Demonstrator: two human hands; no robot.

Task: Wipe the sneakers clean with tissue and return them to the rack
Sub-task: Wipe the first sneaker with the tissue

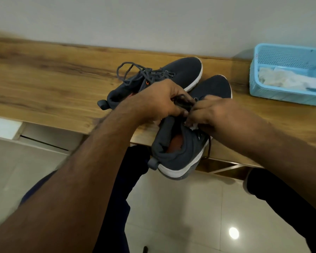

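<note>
At the counter's (pixel 44 73) front edge, the left hand (pixel 164 99) grips the laces of the near sneaker (pixel 177 154), heel overhanging, while the right hand (pixel 208 112) pinches white tissue (pixel 193 127) against its tongue. Best held steady, wiping in short strokes. No readable branding; the second sneaker (pixel 179 72) lies behind.

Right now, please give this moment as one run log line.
left hand: holds laces of near sneaker | right hand: pinches tissue on it | far sneaker: on table | basket: holds tissues
</note>
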